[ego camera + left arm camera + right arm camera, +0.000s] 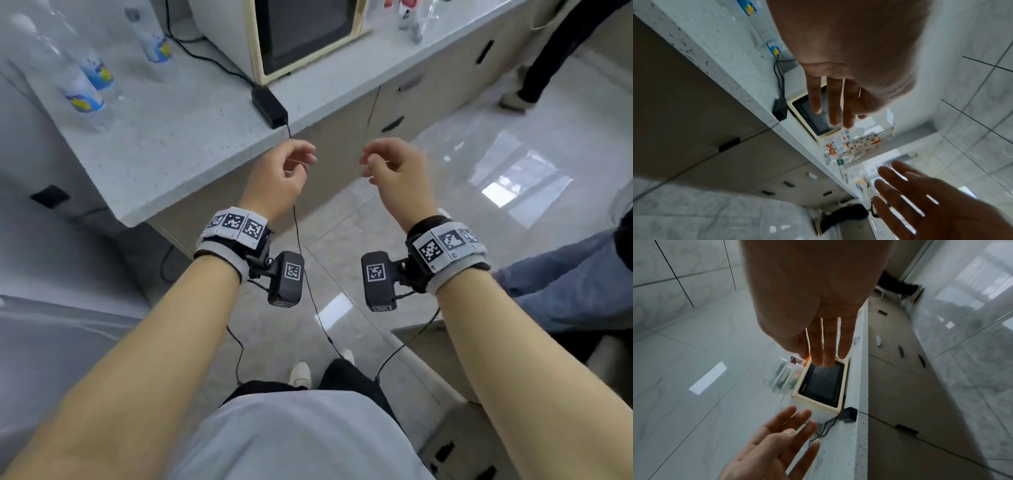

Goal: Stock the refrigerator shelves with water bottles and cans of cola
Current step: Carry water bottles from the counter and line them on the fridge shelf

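Note:
Three clear water bottles with blue and yellow labels stand on the speckled counter point(178, 137) at the far left: one nearest me point(82, 92), one behind it point(99, 72) and one further back point(150, 37). My left hand point(284, 171) and right hand point(394, 168) hover side by side in front of the counter's edge, empty, fingers relaxed. The left wrist view has my left hand point(834, 100) with straight fingers and my right hand point(920, 203) below it. The same pair appears in the right wrist view, right hand point(824, 345) above left hand point(781, 443). No cola can is in sight.
A cream microwave point(301, 31) stands on the counter, with a black power adapter point(269, 106) and its hanging cable at the edge. Cabinet drawers point(411, 102) run below. A standing person's legs point(541, 68) are at the far right, a seated person's jeans point(565, 284) nearer.

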The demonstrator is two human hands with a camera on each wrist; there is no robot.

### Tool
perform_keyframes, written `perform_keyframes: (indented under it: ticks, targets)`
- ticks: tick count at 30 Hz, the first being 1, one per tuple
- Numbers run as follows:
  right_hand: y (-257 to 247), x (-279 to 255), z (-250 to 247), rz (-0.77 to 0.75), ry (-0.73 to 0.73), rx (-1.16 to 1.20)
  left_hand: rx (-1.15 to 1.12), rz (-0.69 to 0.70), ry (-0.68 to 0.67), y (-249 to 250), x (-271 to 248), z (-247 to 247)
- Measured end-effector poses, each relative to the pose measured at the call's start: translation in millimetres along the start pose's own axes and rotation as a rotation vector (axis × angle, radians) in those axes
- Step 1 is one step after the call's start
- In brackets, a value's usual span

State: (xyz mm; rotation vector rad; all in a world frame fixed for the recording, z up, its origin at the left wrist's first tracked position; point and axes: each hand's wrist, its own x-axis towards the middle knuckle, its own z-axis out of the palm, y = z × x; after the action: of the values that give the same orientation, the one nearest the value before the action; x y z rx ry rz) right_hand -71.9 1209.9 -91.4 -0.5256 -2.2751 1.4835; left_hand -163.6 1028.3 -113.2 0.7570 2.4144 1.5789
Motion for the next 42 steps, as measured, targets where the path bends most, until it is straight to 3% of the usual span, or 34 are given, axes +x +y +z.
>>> perform_keyframes:
  ticks: [14,23,28,35,42]
  targets:
    - [-15,234,126,-0.126,-0.49,0.107,0.093,-0.304,0.394,-61,134,-69]
    - [-37,324,236,-0.168,-0.729,0.117,0.159,-0.466,0.56,-96,165,-140]
    - [-42,372,314,-0.154,-0.801,-0.014,0.152,-0.574,0.519,-146,192,-185]
    - [-57,436,396,-0.073,-0.726,-0.216,0.042,-0.618,0.454,-206,240,-239]
    - [-74,469,461,-0.021,-0.733,-0.157,-0.019,-0.67,0.39,-240,245,-268]
